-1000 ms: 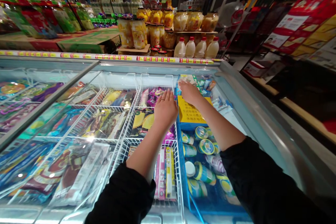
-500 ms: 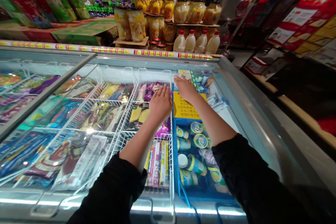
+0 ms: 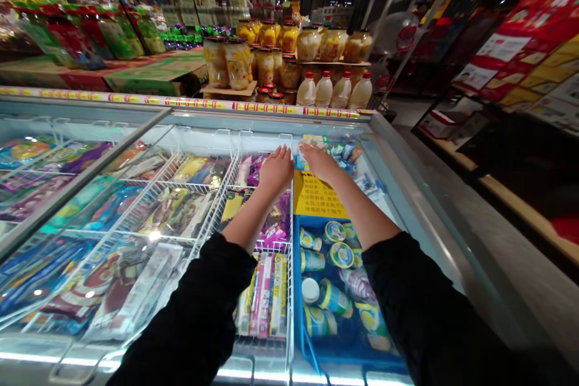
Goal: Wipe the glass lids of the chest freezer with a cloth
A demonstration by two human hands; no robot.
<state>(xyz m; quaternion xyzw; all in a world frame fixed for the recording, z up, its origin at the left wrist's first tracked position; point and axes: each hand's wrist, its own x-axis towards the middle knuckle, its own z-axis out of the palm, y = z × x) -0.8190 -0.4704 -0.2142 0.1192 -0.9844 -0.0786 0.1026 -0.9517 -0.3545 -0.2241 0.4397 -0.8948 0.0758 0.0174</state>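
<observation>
Both my arms, in black sleeves, reach out over a chest freezer [image 3: 337, 122]. My left hand [image 3: 277, 169] lies flat with its fingers stretched out, above purple ice-cream packs [image 3: 275, 226] in a white wire basket [image 3: 289, 289]. Beside it, my right hand [image 3: 319, 163] is also palm down, fingers extended, near small packets [image 3: 346, 154] and just beyond a yellow sign [image 3: 319, 196] with Chinese writing. A pale patch shows around the right fingertips; I cannot tell what it is. Below the sign, a blue basket [image 3: 296, 253] holds several ice-cream cups [image 3: 341, 255].
More baskets of wrapped ice creams [image 3: 172, 208] fill the left side, beneath a metal lid frame [image 3: 90, 169]. Behind the freezer stand fruit jars [image 3: 237, 66] and white bottles with red caps [image 3: 341, 90]. Red gift boxes [image 3: 506, 42] sit on a rack at right.
The view has tilted up a little, so the freezer sits lower in the picture. My hands have come closer together, the left moving slightly farther forward over the baskets.
</observation>
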